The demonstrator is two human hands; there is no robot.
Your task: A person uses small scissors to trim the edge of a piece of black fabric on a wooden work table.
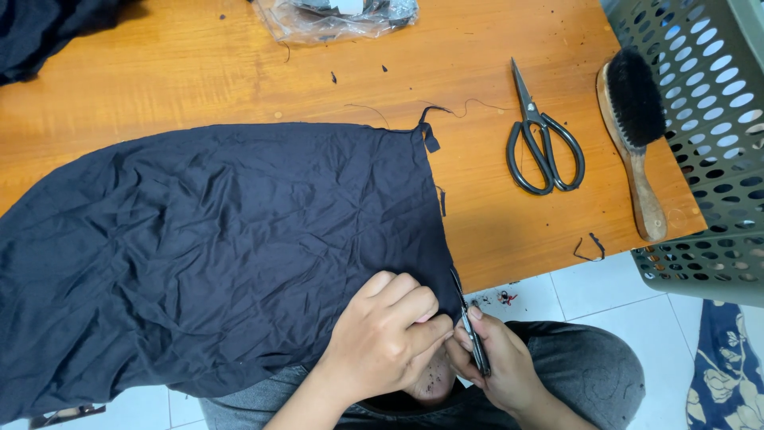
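my left hand (387, 334) pinches the near right corner of the dark navy cloth (215, 247), fingers curled together on the fabric's edge where it hangs over the front of the wooden table (493, 223). my right hand (493, 358) is closed on a small thread snipper (469, 326), thumb on top, its dark blades pointing up to the cloth's edge just beside my left fingertips. the 2 hands touch each other at the hem.

the cloth lies spread and wrinkled across the left and middle of the table, its right edge running from the far side down to my hands, with a loose strip and thread ends at the far corner. to the right of it, well apart, lie black scissors (543, 135), shut, tips pointing away from me. just beside them lies a wooden brush (634, 135) with black bristles, next to a green perforated basket (708, 143). a clear plastic bag (342, 16) sits at the far edge. thread scraps dot the tabletop.
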